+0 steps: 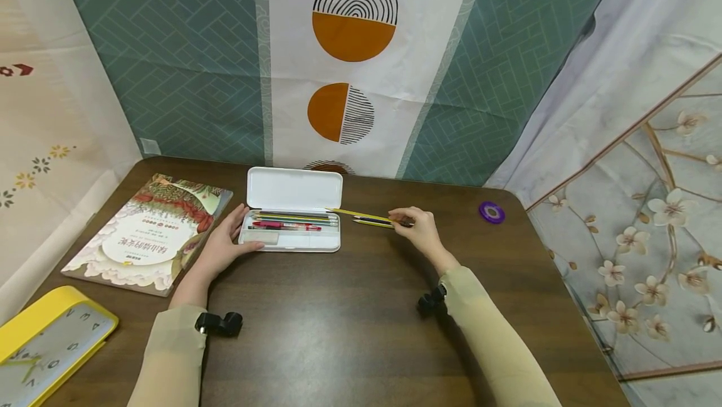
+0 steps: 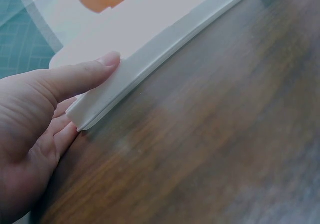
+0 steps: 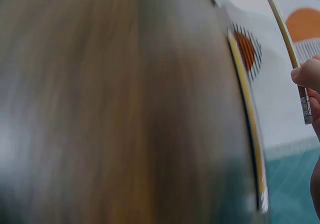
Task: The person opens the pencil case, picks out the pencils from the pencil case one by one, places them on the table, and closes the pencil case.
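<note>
A white pencil case [image 1: 310,244] lies with its lid raised on the table, pencils [image 1: 296,216] in its back part. In front of them are a red pen [image 1: 269,224] and a whitish block [image 1: 262,237]. My left hand [image 1: 222,241] holds the case's left end, thumb [image 2: 102,72] along the front edge and fingers round the side. Just right of the case, my right hand [image 1: 420,231] pinches a yellow pencil [image 3: 284,31] near its back end; its other end reaches the case's right edge. Below it, dark-and-yellow pencils [image 1: 373,223] lie on the table, partly hidden by the hand.
A book [image 1: 141,231] lies left of the case. Nearer, a yellow clock [image 1: 62,332] stands at the left edge. A purple ring-shaped object [image 1: 492,212] sits at the far right. Patterned cloth [image 1: 197,81] hangs behind the table [image 1: 316,332].
</note>
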The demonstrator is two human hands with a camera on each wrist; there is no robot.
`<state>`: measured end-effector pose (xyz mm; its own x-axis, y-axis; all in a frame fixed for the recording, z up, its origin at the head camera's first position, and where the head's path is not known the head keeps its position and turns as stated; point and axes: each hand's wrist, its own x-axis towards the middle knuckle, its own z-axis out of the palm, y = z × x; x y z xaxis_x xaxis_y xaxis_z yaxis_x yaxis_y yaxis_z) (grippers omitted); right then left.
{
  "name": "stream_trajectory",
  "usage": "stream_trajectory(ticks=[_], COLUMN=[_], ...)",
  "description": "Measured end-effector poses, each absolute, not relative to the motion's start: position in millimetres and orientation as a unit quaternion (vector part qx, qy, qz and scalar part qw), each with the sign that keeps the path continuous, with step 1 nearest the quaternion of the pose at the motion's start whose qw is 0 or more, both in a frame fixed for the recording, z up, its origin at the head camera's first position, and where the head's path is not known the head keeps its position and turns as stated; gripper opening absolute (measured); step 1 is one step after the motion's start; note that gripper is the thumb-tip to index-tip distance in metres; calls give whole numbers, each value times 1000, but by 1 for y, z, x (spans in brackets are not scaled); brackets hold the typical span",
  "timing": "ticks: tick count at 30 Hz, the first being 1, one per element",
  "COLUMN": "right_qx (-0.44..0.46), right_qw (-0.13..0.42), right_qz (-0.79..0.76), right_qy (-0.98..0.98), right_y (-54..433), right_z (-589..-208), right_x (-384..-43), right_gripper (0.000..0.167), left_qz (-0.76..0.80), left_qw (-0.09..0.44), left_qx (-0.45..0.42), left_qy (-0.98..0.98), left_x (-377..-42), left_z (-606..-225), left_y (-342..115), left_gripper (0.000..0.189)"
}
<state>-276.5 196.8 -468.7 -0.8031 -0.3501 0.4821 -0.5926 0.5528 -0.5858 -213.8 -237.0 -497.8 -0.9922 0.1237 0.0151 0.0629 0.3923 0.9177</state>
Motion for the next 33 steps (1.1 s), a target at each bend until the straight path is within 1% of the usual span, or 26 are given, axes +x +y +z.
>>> stream_trajectory(ticks=[6,15,24,33], right_qx=[253,237,225,235], right_qw=[149,108,66,26], right_qz=[388,367,357,348], right_qy=[-873,-893,-904,-907], right_y=[223,249,258,261], right_z=[-476,-480,-482,-478], right_x=[-277,-280,-281,-284], right_gripper=[21,21,19,18], left_qz=[547,553,552,553], left_qw=[30,34,37,35], left_qx=[53,52,49,49], left_qy=[835,831,831,831], left_x=[-212,-211,-213,-215], left_z=[-497,-495,-497,-498], left_y=[-236,-235,-235,-237], left_gripper=[105,105,105,106])
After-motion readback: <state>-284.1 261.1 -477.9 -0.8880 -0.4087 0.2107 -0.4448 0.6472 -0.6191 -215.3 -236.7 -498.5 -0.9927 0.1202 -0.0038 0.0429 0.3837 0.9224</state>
